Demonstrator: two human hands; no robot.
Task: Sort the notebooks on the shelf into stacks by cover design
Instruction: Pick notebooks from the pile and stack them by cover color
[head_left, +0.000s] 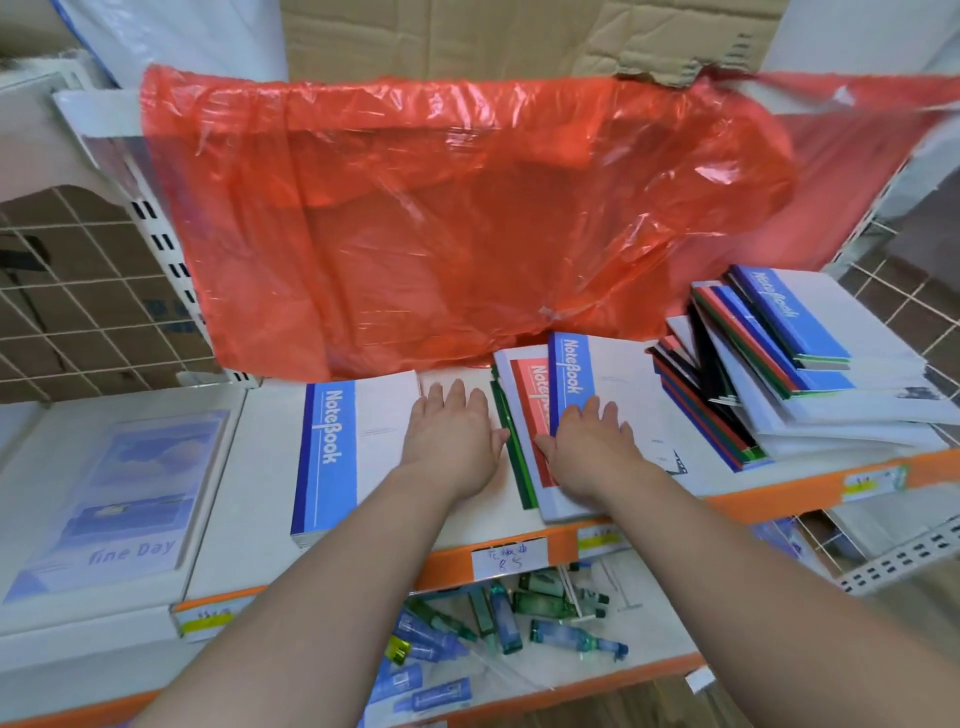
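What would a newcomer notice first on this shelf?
The big red plastic sheet hanging across the back of the shelf grabs the eye first. Below it, the left hand lies flat on a blue-striped notebook stack, and the right hand lies flat on another blue notebook lying over a red notebook. At the far right sits a tilted, untidy pile of notebooks.
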